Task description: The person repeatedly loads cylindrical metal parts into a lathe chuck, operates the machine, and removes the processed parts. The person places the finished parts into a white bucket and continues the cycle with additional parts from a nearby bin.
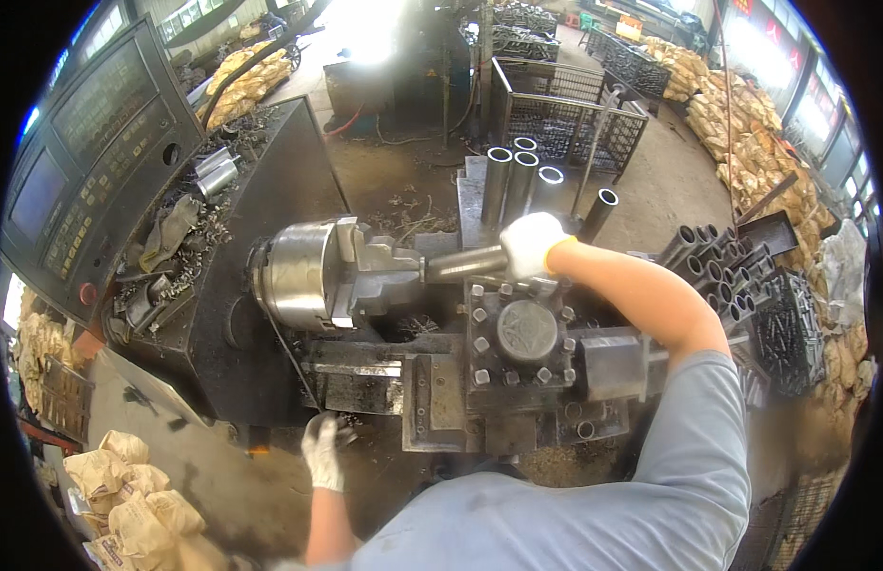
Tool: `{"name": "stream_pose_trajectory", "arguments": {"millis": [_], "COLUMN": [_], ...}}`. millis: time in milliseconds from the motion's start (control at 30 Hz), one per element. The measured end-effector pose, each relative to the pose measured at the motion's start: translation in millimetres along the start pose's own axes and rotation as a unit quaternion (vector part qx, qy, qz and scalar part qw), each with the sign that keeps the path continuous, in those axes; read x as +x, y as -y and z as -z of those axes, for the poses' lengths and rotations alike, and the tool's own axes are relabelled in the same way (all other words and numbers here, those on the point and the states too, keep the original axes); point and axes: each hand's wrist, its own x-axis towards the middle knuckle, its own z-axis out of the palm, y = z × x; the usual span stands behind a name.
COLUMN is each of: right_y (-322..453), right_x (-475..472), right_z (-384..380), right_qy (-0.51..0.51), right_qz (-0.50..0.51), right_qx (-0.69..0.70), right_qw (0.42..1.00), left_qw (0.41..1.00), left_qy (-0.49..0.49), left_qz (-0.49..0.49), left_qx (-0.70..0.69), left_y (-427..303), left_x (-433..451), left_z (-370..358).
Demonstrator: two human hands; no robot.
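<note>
A lathe fills the space in front of me, its steel chuck (302, 275) at left with stepped jaws (384, 271) facing right. My right hand (533, 246), in a white glove, grips the right part of a steel tube (466, 264). The tube's left end is at the jaws; how deep it sits there is hidden. Below it stands the square tool post (520, 335) with bolts around its top. Low at left, my gloved left hand (322, 451) is closed at the lower end of a thin metal rod (293, 360), which slants up towards the chuck's rear.
Several upright tubes (498, 182) stand behind the lathe. More tubes (720, 275) are stacked at right. A control panel (91, 171) rises at left, beside metal chips (191, 246) on the headstock. A wire-mesh cage (570, 107) stands behind; paper sacks (138, 499) lie at lower left.
</note>
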Motion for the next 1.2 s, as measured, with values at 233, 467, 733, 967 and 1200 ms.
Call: {"name": "stream_pose_trajectory", "arguments": {"millis": [233,467,733,967,1200], "right_y": [-23,-21,-16,-15,-26], "right_x": [24,32,32,35,30], "right_z": [-66,-87,-68,-71,-81], "right_qy": [0.042,0.031,0.064,0.084,0.035], "right_qz": [0.073,0.076,0.065,0.058,0.078], "right_qx": [0.188,0.194,0.172,0.173,0.245], "right_qw": [0.979,0.977,0.981,0.98,0.966], "left_qw": [0.94,0.937,0.941,0.929,0.93], "left_qy": [-0.313,-0.302,-0.286,-0.312,-0.302], "left_qz": [-0.008,-0.003,0.054,0.072,0.053], "left_qx": [-0.139,-0.174,-0.174,-0.187,-0.202], "left_y": [42,44,33,28,27], "left_x": [39,58,63,67,71], "left_z": [157,207,217,213,206]}}
